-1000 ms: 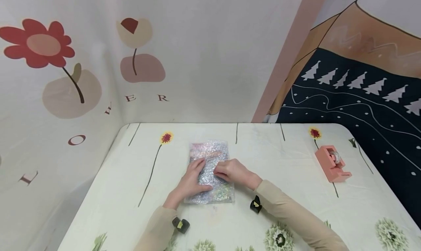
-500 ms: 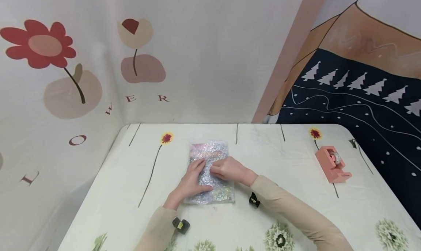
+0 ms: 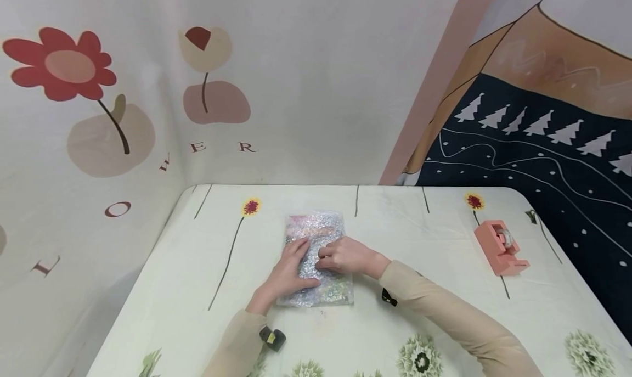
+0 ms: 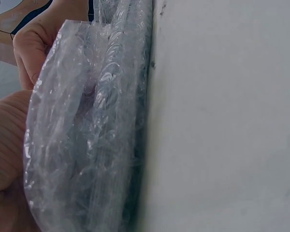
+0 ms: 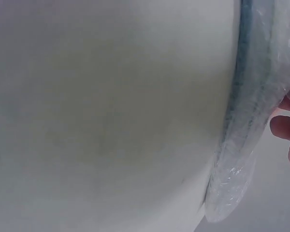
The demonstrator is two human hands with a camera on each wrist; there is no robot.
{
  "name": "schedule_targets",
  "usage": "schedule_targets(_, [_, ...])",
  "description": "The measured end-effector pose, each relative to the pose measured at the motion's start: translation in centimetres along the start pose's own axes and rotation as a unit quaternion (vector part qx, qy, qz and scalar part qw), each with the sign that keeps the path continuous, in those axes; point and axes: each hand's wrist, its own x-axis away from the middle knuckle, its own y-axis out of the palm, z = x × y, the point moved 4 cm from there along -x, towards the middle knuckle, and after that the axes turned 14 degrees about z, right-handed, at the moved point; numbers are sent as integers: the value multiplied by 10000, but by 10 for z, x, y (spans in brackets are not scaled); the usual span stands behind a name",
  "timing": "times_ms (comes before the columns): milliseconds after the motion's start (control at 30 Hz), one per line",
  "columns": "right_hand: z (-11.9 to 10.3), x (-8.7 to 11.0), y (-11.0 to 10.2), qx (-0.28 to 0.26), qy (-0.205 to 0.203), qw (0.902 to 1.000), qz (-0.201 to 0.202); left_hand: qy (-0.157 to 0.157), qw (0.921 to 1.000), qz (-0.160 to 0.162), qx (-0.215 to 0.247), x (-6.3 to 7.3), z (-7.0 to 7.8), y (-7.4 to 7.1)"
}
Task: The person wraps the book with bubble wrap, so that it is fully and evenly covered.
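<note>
A flat packet in clear bubble wrap (image 3: 321,294) lies on the table, with colourful print showing through. My left hand (image 3: 285,268) rests flat on its left half, thumb spread toward the middle. Over the right half is my right hand (image 3: 348,256), its fingers bent and their tips at the wrap near the packet's middle. Whether they pinch the wrap or only press it is not visible. In the left wrist view, the bubble wrap (image 4: 63,130) bulges up beside the hands. The right wrist view catches some right-hand fingers (image 5: 285,126) next to the wrapped edge.
A pink tape dispenser (image 3: 496,248) with a roll of clear tape stands on the right of the table. The white cloth on the table (image 3: 419,223) is printed with flowers. Patterned curtains (image 3: 316,91) hang behind and at the sides.
My right hand shifts slightly left along the packet, then a little back to the right, its fingers spreading somewhat. The left hand and the packet stay in place.
</note>
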Motion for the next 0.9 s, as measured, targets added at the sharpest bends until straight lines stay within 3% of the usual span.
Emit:
schedule_targets(233, [3, 1, -1, -170, 196, 9979, -601, 2, 10000, -20, 36, 1, 4, -1])
schedule_targets(367, [4, 5, -3, -302, 307, 9968, -670, 13, 10000, -15, 55, 0, 4, 0])
schedule_targets(767, [3, 40, -11, -832, 1111, 9902, -164, 47, 10000, 40, 0, 0, 3, 0])
schedule_targets(900, [3, 43, -13, -1004, 1468, 9838, 228, 19, 10000, 36, -30, 0, 3, -1])
